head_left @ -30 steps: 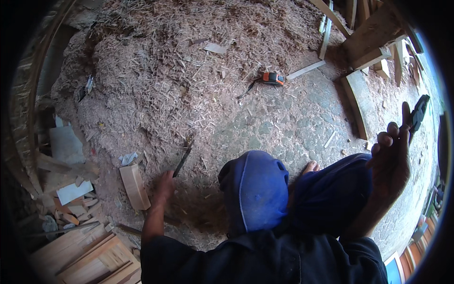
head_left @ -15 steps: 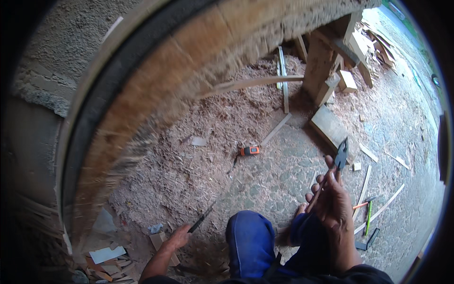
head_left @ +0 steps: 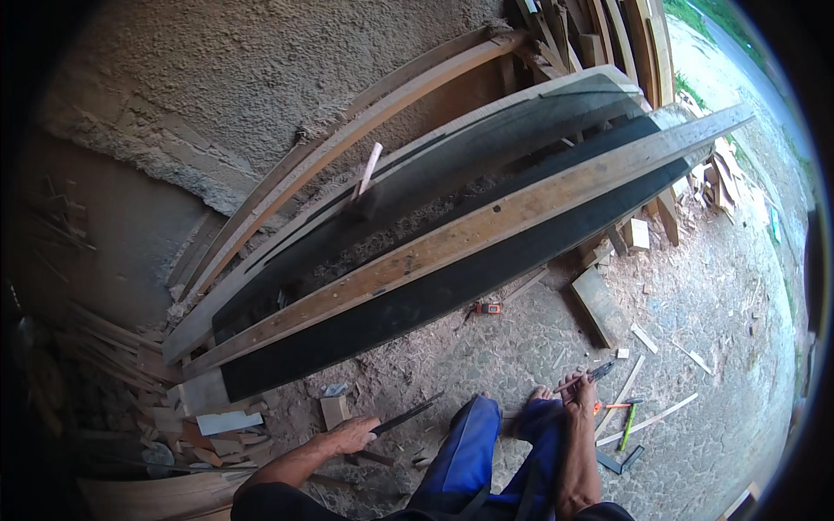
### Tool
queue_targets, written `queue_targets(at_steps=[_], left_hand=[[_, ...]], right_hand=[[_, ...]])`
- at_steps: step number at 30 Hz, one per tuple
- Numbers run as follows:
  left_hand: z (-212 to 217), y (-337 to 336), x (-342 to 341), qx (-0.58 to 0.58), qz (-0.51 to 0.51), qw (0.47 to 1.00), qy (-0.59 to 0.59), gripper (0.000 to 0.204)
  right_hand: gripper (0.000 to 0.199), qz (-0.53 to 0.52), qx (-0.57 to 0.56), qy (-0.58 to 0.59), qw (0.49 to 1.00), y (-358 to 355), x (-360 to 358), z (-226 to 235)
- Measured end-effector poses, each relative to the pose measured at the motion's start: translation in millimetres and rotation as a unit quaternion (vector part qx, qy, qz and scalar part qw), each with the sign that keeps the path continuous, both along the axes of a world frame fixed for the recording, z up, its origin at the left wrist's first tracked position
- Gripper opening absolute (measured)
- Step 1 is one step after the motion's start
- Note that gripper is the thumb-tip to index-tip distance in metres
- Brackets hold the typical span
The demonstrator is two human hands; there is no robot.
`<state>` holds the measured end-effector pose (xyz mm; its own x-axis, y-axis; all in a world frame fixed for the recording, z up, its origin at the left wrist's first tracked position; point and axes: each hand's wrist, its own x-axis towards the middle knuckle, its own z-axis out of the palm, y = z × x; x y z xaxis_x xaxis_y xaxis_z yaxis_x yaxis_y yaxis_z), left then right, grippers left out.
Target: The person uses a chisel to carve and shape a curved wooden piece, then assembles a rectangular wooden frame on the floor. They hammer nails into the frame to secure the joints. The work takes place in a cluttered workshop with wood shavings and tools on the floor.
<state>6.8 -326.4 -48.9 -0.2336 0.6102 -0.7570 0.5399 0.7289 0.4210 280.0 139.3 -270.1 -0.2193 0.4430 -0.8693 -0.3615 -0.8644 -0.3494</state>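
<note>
My left hand is closed round the near end of a long, thin, dark tool. The tool points to the right, over the floor in front of my knees; its exact kind I cannot make out. On the right, the fingers of my right hand are wrapped round the handles of a pair of pliers. Their dark jaws stick out past the fingers, away from me. Both hands are apart from the long wooden bench ahead, which has black panels and a pale plank along it.
A tape measure lies on the floor near the bench. To the right are a hammer with a green handle, a try square, wood strips and a thick board. Scrap wood is piled at the left.
My view has lifted and pulled back, so the whole bench now shows. My right hand with the pliers appears lower and nearer my knees. Both hands keep their hold.
</note>
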Motion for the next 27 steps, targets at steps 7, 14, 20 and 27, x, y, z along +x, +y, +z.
queue_targets(at_steps=[7,14,20,27], left_hand=[[183,20,22,0.063,0.083,0.995,0.007,0.021],[270,8,-6,0.035,0.206,0.978,0.022,0.027],[294,-47,-107,0.022,0.179,0.980,0.086,0.044],[303,-50,-301,0.038,0.118,0.966,0.227,0.037]], right_hand=[[0.023,0.386,0.140,-0.148,0.900,2,27,164],[0.028,0.485,0.150,-0.080,0.858,30,-6,243],[0.027,0.502,0.156,-0.088,0.846,13,-24,249],[0.022,0.494,0.098,-0.175,0.846,-48,-24,258]])
